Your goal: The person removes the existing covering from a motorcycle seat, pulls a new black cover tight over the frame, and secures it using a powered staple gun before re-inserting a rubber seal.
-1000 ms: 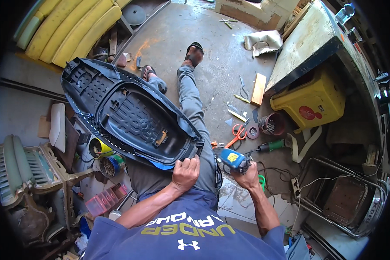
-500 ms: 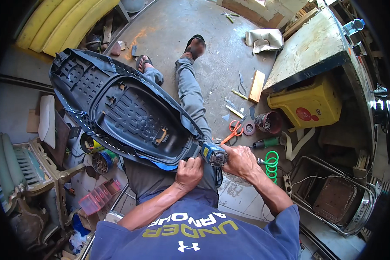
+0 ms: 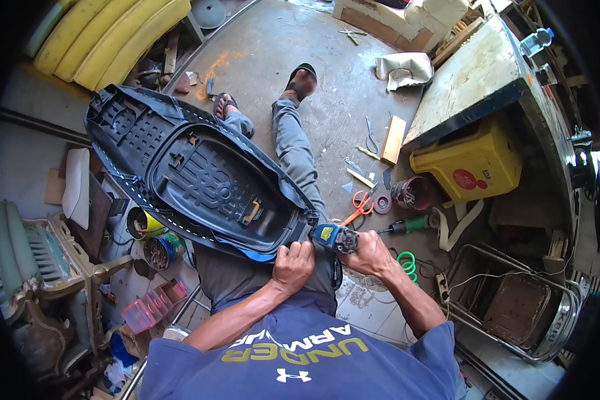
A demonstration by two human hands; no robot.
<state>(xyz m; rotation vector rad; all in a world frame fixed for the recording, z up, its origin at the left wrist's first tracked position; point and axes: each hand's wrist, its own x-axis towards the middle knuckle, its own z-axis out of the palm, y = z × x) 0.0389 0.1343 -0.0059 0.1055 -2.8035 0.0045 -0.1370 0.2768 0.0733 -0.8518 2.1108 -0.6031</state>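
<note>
An upturned black motorcycle seat [image 3: 207,177] lies across my lap, its ribbed plastic base facing up and its dark cover folded over the rim. My left hand [image 3: 293,265] is closed on the cover at the near right end of the seat, knuckles up. A blue staple gun [image 3: 333,237] is in my right hand [image 3: 370,253], its nose against the seat's right end close to my left fingers. Behind that hand trails a coiled green air hose [image 3: 407,263]. My fingers hide the edge of the cover that they pinch.
Orange-handled scissors [image 3: 360,205], a tape roll [image 3: 382,204], a dark red tin [image 3: 410,192], a green-handled tool [image 3: 410,224] and a wooden block [image 3: 393,140] lie on the floor to the right. Further right is a yellow container [image 3: 470,167] under a worn bench [image 3: 467,83]; tins stand left.
The seat has shifted slightly right and nearer. My right hand and the staple gun have moved a little, with the gun tilted differently. My left hand keeps its hold on the cover.
</note>
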